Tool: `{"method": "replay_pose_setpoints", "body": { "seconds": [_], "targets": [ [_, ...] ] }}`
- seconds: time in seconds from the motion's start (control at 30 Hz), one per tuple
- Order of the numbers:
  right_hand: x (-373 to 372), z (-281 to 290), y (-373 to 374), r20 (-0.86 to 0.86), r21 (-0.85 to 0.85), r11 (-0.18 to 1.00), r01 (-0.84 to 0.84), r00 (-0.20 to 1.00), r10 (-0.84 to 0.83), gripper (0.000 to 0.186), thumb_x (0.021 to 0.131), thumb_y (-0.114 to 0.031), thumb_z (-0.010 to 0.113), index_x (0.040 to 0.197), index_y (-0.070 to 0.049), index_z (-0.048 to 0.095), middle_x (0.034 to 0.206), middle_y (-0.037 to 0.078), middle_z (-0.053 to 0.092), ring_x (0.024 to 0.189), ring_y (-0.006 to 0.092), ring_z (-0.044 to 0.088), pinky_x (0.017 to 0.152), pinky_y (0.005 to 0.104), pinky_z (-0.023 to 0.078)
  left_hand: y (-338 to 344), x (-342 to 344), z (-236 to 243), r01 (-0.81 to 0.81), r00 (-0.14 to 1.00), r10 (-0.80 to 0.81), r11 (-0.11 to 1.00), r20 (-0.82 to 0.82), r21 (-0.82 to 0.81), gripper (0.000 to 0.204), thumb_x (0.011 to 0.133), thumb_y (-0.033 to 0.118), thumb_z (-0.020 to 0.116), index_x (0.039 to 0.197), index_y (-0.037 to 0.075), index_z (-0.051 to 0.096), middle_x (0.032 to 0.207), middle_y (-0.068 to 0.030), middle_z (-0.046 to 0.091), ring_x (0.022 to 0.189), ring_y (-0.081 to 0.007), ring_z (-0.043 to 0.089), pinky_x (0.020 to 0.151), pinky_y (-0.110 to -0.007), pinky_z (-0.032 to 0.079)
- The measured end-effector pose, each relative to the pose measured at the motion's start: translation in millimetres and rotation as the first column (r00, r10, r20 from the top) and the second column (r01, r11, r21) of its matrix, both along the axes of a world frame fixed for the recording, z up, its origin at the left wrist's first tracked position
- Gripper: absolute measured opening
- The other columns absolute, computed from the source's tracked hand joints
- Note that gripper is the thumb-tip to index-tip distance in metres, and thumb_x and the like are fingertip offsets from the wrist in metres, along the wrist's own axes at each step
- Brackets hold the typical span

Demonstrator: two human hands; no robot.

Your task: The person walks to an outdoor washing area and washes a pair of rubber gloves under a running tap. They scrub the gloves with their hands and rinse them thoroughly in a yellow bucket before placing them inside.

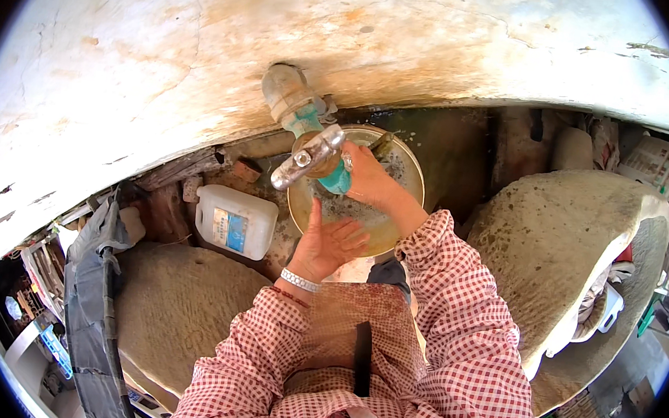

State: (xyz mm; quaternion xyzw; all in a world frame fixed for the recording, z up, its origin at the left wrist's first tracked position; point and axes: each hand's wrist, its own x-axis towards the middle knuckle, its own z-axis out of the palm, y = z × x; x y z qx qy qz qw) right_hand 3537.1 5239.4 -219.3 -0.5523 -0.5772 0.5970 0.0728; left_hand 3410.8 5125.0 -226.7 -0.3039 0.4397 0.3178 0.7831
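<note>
A tap with a metal bar handle [307, 157] and turquoise-green body [335, 179] juts from a pipe fitting [285, 91] in the stained wall. My right hand [372, 180] has its fingers closed on the tap, just right of the handle. My left hand [328, 240] is open below it, fingers spread over a round, yellowish basin [412, 168] with cloudy contents. An indistinct elongated object [383, 144] lies at the basin's back. I cannot tell whether water is running.
A white plastic jug [251, 226] sits left of the basin. Large stone slabs or vessels [170, 306] [545, 233] flank me, the right one holding mixed items. A dark draped sheet [85, 284] hangs at the left. The whitish wall [481, 40] spans the back.
</note>
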Motion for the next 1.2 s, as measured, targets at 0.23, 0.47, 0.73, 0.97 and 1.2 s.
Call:
{"method": "replay_pose_setpoints", "body": {
  "seconds": [0.23, 0.47, 0.73, 0.97, 1.2],
  "targets": [
    [4.4, 24.2, -40.3, -0.345, 0.183, 0.957, 0.226, 0.926, -0.153, 0.039, 0.081, -0.005, 0.053, 0.119, -0.008, 0.048, 0.113, 0.017, 0.049, 0.105, 0.0306, 0.050, 0.086, 0.0358, 0.042, 46.3, 23.2, -15.8, -0.325, 0.945, 0.300, 0.820, 0.130, 0.471, 0.067, 0.080, 0.060, 0.050, 0.118, 0.004, 0.050, 0.118, -0.0109, 0.054, 0.110, -0.0268, 0.050, 0.095, -0.044, 0.040],
    [39.6, -15.7, -45.5, -0.318, 0.003, 0.811, 0.585, 0.770, -0.554, 0.022, 0.088, -0.021, 0.057, 0.099, -0.002, 0.053, 0.080, 0.011, 0.060, 0.077, 0.0158, 0.057, 0.068, 0.0279, 0.045, 59.7, 28.5, -5.9, -0.347, 0.921, 0.384, 0.882, -0.060, 0.318, 0.027, 0.085, 0.029, 0.056, 0.102, 0.008, 0.059, 0.099, -0.0070, 0.063, 0.097, -0.0270, 0.058, 0.086, -0.041, 0.046],
    [-1.7, 15.7, -40.5, -0.499, -0.081, 0.867, 0.492, 0.733, -0.462, 0.024, 0.076, -0.020, 0.068, 0.084, -0.002, 0.055, 0.077, 0.014, 0.059, 0.071, 0.0246, 0.057, 0.070, 0.0354, 0.047, 48.8, 18.2, -49.0, -0.275, 0.957, 0.289, 0.893, 0.015, 0.355, 0.035, 0.086, 0.041, 0.055, 0.102, 0.009, 0.055, 0.097, -0.0051, 0.061, 0.088, -0.0216, 0.059, 0.080, -0.038, 0.049],
    [-34.0, -40.4, -25.0, -0.087, 0.311, 0.878, 0.364, 0.931, -0.355, 0.028, 0.075, -0.029, 0.067, 0.075, -0.002, 0.059, 0.071, 0.018, 0.061, 0.067, 0.0363, 0.059, 0.059, 0.0402, 0.046, 68.7, 34.3, 7.0, -0.167, 0.934, 0.219, 0.966, -0.282, 0.198, 0.030, 0.086, 0.043, 0.051, 0.095, 0.014, 0.055, 0.092, 0.0015, 0.060, 0.081, -0.0175, 0.058, 0.067, -0.033, 0.048],
    [3.3, -68.4, 7.6, 0.043, 0.027, 0.828, 0.560, 0.827, -0.560, 0.029, 0.079, -0.028, 0.067, 0.076, -0.001, 0.058, 0.066, 0.009, 0.060, 0.058, 0.0203, 0.055, 0.057, 0.0350, 0.045, 72.1, 30.8, 3.3, -0.016, 0.924, 0.038, 0.998, -0.381, 0.061, 0.024, 0.092, 0.035, 0.040, 0.091, 0.017, 0.056, 0.079, 0.0035, 0.061, 0.062, -0.0121, 0.057, 0.045, -0.028, 0.039]
  ]
}}
